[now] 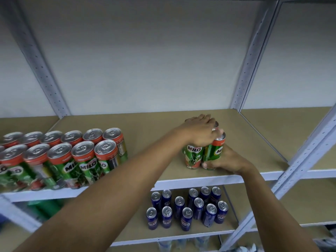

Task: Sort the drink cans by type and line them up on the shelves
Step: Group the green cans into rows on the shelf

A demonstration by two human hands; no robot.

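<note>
Two Milo cans (204,154) gripped: left hand (199,132) closed over tops, right hand (226,160) clasping low. Better to slide together toward the Milo rows (61,157), keeping upright.

- Bare upper shelf board (156,124) is lying open across the frame's centre, between the Milo can rows (60,157) at left and the held Milo cans (203,155) at right.
- Slanted metal uprights (300,171) are blocking the right edge.

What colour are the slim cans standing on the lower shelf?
Dark blue with silver tops, seen best in the head view: the slim cans on the lower shelf.
</note>
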